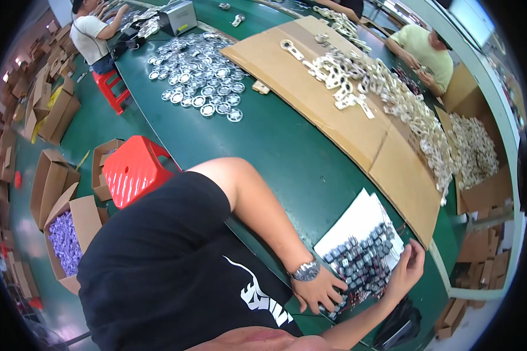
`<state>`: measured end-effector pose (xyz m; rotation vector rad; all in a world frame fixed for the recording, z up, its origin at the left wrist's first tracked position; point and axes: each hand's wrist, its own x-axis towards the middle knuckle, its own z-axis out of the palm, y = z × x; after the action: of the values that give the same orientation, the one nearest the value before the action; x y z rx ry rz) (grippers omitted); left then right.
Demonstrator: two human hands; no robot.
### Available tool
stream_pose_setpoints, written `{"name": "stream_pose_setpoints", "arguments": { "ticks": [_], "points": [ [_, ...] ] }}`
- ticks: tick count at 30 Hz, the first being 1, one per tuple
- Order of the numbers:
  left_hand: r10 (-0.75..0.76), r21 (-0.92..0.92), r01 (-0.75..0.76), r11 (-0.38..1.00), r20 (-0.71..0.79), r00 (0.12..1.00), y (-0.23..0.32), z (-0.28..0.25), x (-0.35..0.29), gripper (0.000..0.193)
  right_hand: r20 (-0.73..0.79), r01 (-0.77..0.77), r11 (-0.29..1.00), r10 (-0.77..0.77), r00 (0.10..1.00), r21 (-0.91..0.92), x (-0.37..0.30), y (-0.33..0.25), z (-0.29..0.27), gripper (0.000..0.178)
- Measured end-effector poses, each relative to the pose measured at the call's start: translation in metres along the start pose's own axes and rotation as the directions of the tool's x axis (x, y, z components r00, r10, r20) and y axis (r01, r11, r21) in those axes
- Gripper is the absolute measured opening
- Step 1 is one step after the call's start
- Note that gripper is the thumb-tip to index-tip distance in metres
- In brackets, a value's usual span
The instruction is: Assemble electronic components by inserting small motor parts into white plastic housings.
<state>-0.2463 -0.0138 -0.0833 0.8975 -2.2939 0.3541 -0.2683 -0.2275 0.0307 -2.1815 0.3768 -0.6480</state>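
The single head-worn fisheye is looking steeply down and sideways from close above the person's chest, taking in the green table (287,152), tilted, stretching away toward the upper rim.

Dark green surface (287,152). Small parts (360,263) under my hands are dark grey-black with shiny silver bits, lying on a white sheet (351,225). Tan brown cardboard (357,140) carries cream-white pieces (380,88). Silver-white round discs (208,76) further off. My shirt (164,263) is black with white print, wristwatch (305,271) silver. Red stool (134,169); brown box (79,234) holds pale purple bits (64,243).
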Motion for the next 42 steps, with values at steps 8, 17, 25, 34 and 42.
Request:
{"name": "stream_pose_setpoints", "arguments": {
  "ticks": [8, 17, 25, 34, 42],
  "points": [
    [0.004, 0.14, -0.039, 0.989, 0.24, 0.971, -0.019, -0.035, 0.006, 0.021, -0.05, -0.053, 0.998, 0.051, 0.997, -0.035, -0.004, 0.007, -0.01, 0.021],
    [0.018, 0.26, -0.015, 0.965, -0.009, 1.0, -0.035, -0.016, -0.012, 0.017, -0.077, -0.143, 0.99, 0.141, 0.987, -0.017, 0.009, -0.023, 0.007, 0.023],
    [-0.376, -0.193, 0.345, 0.919, -0.161, 0.912, -0.051, -0.034, -0.01, 0.034, 0.017, -0.11, 0.989, 0.109, 0.994, 0.102, 0.036, -0.013, 0.016, 0.021],
    [-0.79, -0.674, 0.539, 0.505, -0.109, 0.604, -0.096, -0.098, -0.011, 0.033, 0.146, -0.119, 0.951, 0.08, 0.986, 0.286, 0.052, 0.001, 0.026, 0.018],
    [-0.914, -0.587, 0.736, 0.338, -0.018, 0.406, -0.123, -0.109, -0.037, 0.02, 0.269, -0.174, 0.957, 0.108, 0.957, 0.233, 0.033, -0.009, 0.046, 0.018]
  ]
}}
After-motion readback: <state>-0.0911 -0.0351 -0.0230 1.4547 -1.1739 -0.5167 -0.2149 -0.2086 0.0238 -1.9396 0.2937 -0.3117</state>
